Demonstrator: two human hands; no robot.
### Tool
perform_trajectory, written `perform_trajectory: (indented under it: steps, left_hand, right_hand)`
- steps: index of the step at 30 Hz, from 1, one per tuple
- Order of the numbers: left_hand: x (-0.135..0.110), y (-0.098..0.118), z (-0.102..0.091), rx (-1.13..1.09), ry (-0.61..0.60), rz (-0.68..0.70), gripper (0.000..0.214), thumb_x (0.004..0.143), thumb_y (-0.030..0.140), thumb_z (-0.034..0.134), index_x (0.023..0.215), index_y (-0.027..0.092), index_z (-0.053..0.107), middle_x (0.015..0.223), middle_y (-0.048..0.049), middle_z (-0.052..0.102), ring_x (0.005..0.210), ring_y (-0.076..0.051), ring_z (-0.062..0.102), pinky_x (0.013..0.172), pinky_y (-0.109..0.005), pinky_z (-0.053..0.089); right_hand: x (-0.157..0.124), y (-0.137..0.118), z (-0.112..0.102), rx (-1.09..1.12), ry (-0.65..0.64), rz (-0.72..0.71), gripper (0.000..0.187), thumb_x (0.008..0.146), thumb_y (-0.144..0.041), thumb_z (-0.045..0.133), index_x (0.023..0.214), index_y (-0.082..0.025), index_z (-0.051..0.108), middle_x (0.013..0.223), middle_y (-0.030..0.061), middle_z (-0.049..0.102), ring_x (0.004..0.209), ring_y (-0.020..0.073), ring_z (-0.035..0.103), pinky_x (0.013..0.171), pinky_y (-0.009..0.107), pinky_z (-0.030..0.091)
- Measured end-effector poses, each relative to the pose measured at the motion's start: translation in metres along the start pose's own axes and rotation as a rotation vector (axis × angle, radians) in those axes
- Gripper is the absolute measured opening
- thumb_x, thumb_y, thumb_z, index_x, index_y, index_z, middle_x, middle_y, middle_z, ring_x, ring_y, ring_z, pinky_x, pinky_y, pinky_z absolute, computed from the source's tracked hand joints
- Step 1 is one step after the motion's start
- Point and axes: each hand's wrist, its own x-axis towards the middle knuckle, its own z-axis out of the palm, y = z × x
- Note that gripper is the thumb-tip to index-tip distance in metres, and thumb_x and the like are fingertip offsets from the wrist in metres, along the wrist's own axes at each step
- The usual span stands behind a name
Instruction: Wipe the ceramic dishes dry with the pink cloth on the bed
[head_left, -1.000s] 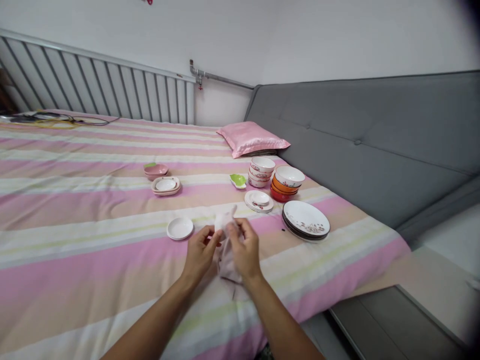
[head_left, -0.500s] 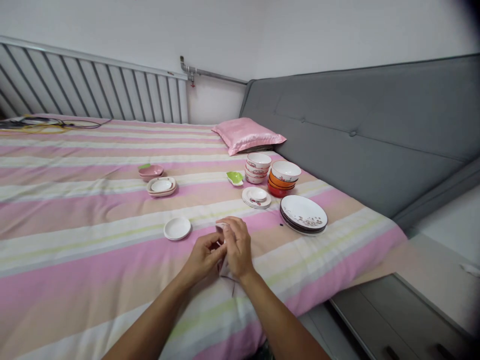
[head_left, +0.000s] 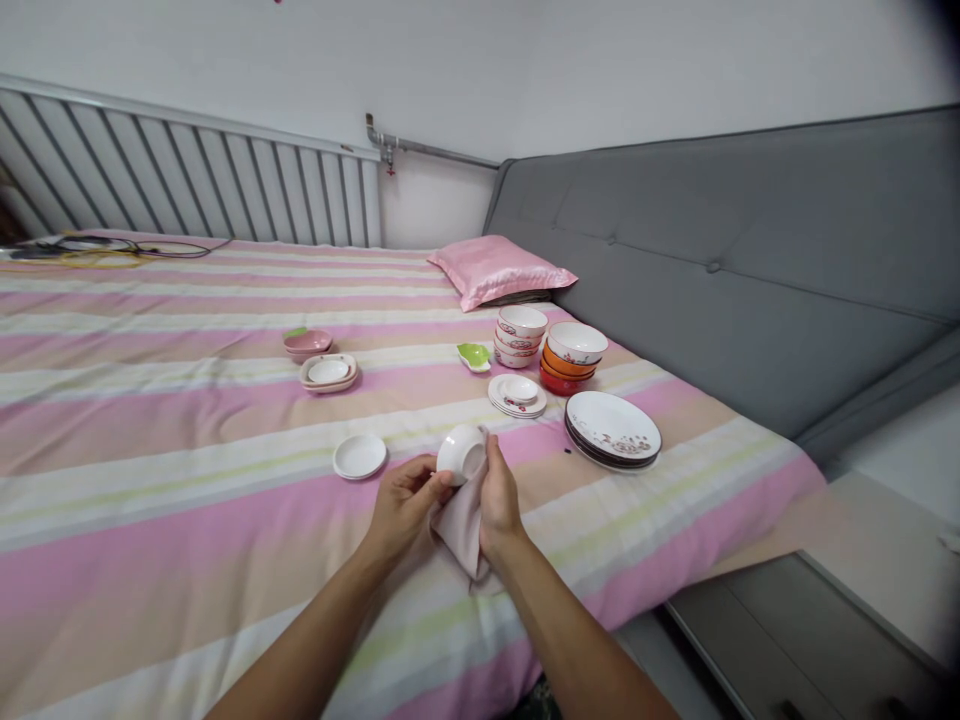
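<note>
Between my hands is a small white dish point(head_left: 460, 452), tilted so that its underside and foot ring face me. My left hand point(head_left: 405, 500) pinches its left edge with thumb and fingers. A pale pink cloth point(head_left: 459, 525) hangs below the dish, and my right hand point(head_left: 501, 500) holds it against the dish's right side. Some of my right fingers are hidden behind the dish and cloth. Just left of my hands, another small white dish point(head_left: 360, 457) lies face up on the striped bedspread point(head_left: 225, 560).
Beyond my hands are small plates point(head_left: 517, 408), a green leaf-shaped dish point(head_left: 474, 357), patterned bowls point(head_left: 522, 322), red and orange bowls point(head_left: 567, 384) and large plates point(head_left: 613, 425). Pink dishes point(head_left: 307, 343) and rectangular dishes point(head_left: 330, 385) sit left. A pillow point(head_left: 501, 270) lies by the grey headboard point(head_left: 720, 220).
The white dish, hidden by my hands before, now shows its underside. My right hand has turned and moved slightly right, and more of the cloth hangs in view.
</note>
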Motion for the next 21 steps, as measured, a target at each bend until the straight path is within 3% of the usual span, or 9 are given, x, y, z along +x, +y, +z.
perform_trajectory:
  steps: [4, 8, 11, 15, 21]
  left_hand:
    - [0.000, 0.003, 0.001, 0.068, 0.082, 0.079, 0.015, 0.073, 0.031, 0.065, 0.070, 0.017, 0.068, 0.069, -0.0023, 0.058, 0.064, -0.013, 0.051, 0.056, -0.023, 0.040]
    - [0.004, 0.003, -0.001, 0.058, 0.157, 0.106, 0.014, 0.072, 0.032, 0.066, 0.073, 0.018, 0.069, 0.088, -0.0055, 0.059, 0.075, -0.015, 0.053, 0.055, -0.022, 0.041]
    - [0.007, 0.003, -0.002, -0.073, 0.182, -0.018, 0.019, 0.073, 0.035, 0.064, 0.076, 0.016, 0.066, 0.078, -0.0024, 0.056, 0.061, -0.009, 0.047, 0.048, -0.020, 0.036]
    - [0.007, 0.005, -0.002, -0.305, 0.126, -0.237, 0.023, 0.074, 0.038, 0.064, 0.079, 0.016, 0.063, 0.063, 0.0019, 0.054, 0.054, -0.008, 0.047, 0.050, -0.020, 0.039]
    - [0.012, 0.000, -0.007, -0.510, 0.143, -0.321, 0.022, 0.069, 0.035, 0.070, 0.077, 0.016, 0.063, 0.065, 0.0018, 0.062, 0.055, -0.008, 0.055, 0.055, -0.019, 0.045]
  right_hand:
    - [-0.008, -0.007, 0.009, 0.135, -0.059, 0.226, 0.064, 0.080, -0.071, 0.022, 0.086, -0.020, 0.060, 0.060, 0.0039, 0.060, 0.064, 0.0212, 0.061, 0.058, 0.032, 0.048]
    - [-0.010, -0.011, 0.013, 0.223, -0.090, 0.266, 0.064, 0.083, -0.065, 0.022, 0.090, -0.017, 0.062, 0.063, 0.0057, 0.063, 0.065, 0.0212, 0.062, 0.059, 0.032, 0.049]
    - [-0.010, -0.013, 0.014, 0.250, -0.118, 0.256, 0.061, 0.084, -0.063, 0.025, 0.093, -0.016, 0.062, 0.068, 0.0068, 0.065, 0.067, 0.0217, 0.063, 0.060, 0.033, 0.050]
    - [-0.009, -0.015, 0.011, 0.247, -0.121, 0.269, 0.053, 0.083, -0.057, 0.027, 0.100, -0.018, 0.059, 0.079, 0.0063, 0.068, 0.069, 0.0216, 0.064, 0.063, 0.035, 0.050]
    - [-0.008, -0.013, 0.005, 0.327, -0.081, 0.167, 0.045, 0.081, -0.043, 0.028, 0.098, -0.018, 0.062, 0.094, 0.0074, 0.068, 0.087, 0.0223, 0.063, 0.072, 0.035, 0.051]
